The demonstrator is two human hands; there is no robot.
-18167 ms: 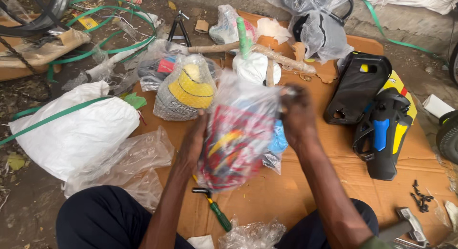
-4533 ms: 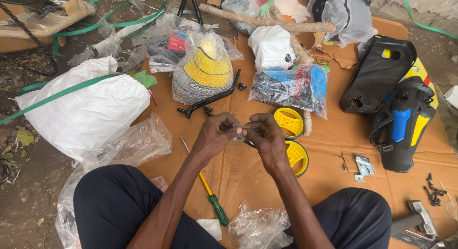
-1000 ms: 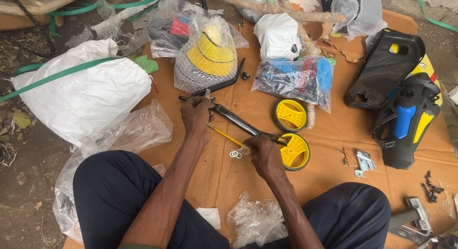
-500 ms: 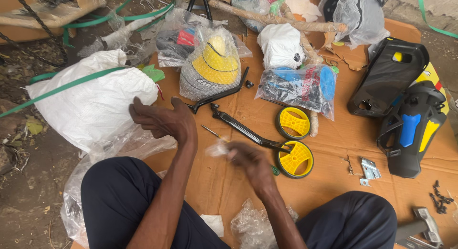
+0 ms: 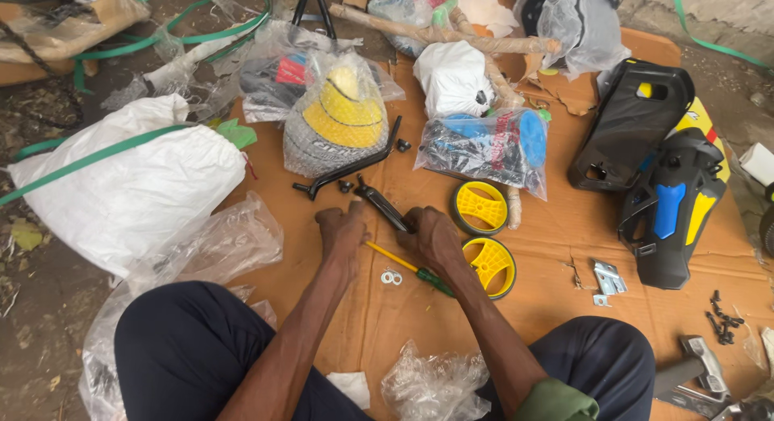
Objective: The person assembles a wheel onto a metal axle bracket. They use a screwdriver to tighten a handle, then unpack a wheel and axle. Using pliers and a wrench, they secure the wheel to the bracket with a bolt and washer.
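Head view: both hands low on brown cardboard (image 5: 564,235), between knees. Left hand (image 5: 343,231) curled, fingers by black bar (image 5: 385,209), cannot tell if gripping. Right hand (image 5: 435,237) closed over bar's near end. Bar slants up toward left. Screwdriver (image 5: 407,267) lies under hands, two washers (image 5: 392,277) just beside. Two yellow wheels (image 5: 484,235) right of right hand. White bag (image 5: 121,191) far left

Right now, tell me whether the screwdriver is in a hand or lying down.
Lying down. The screwdriver rests flat on the cardboard between the left hand and right hand.
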